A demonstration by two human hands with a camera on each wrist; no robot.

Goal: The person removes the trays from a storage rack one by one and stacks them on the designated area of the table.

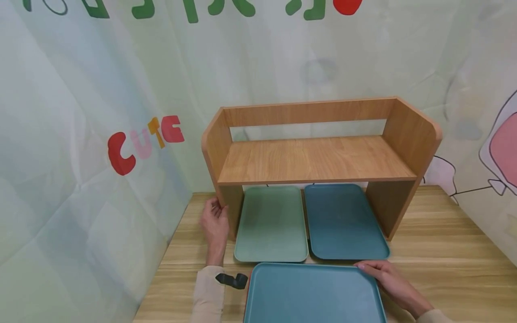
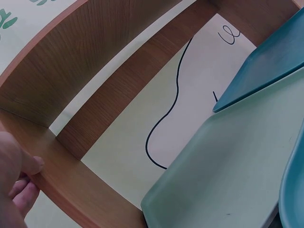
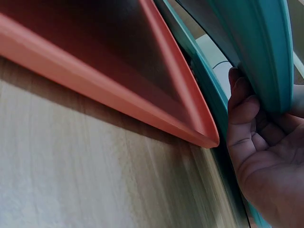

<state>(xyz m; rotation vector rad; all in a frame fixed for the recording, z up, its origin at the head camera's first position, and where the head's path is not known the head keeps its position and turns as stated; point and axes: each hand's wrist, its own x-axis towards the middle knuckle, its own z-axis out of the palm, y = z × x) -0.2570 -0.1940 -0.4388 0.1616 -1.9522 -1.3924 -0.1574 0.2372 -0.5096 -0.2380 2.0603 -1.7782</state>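
Note:
My left hand grips the front edge of the left side panel of a wooden desktop shelf; in the left wrist view its thumb lies on the panel's edge, with the fingers bent at the outer side. With my right hand I pinch the far right corner of a blue tray at the front. In the right wrist view this tray is raised above an orange tray. Under the shelf lie a pale green tray on the left and a darker blue tray on the right, side by side.
The shelf stands on a wood-grain table. Behind and to the left hangs a printed cloth with coloured letters. The shelf's right side panel stands close beside the darker blue tray.

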